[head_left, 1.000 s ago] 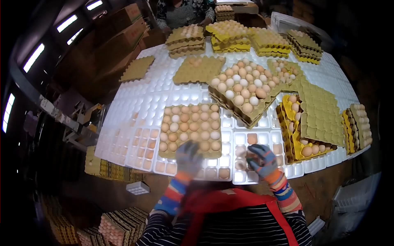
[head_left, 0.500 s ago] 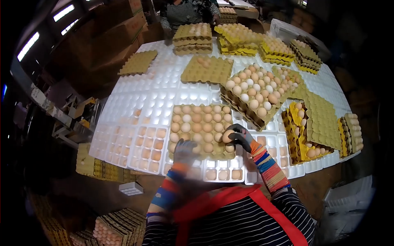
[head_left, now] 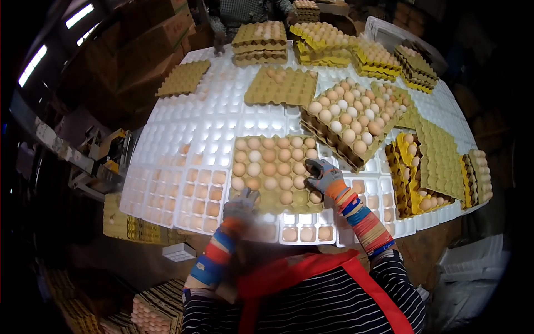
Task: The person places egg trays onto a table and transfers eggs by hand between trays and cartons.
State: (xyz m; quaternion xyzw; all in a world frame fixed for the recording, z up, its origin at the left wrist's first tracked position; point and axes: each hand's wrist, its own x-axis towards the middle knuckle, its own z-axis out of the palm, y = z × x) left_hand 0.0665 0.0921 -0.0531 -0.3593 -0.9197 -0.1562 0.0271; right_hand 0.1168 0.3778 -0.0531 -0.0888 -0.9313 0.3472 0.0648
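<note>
A pulp egg tray lies in front of me, its back rows filled with brown and paler eggs. My left hand, in a grey glove, is over the tray's near left corner; motion blurs its fingers, and whether it holds anything is unclear. At the tray's right edge is my right hand, gloved in grey with dark fingertips. Its fingers curl around a spot among the eggs, and what lies between them is hidden. One egg sits just below that hand. Several cups in the near row are bare.
White plastic trays cover the table, with eggs in the near ones. A stacked pulp tray of eggs stands behind my right hand. Yellow trays are at the right. Across the table stands a person near more stacks.
My left hand has drawn left and slightly down. My right hand has risen along the tray's edge; the egg seen in its fingers before no longer shows there. The view has shifted slightly.
</note>
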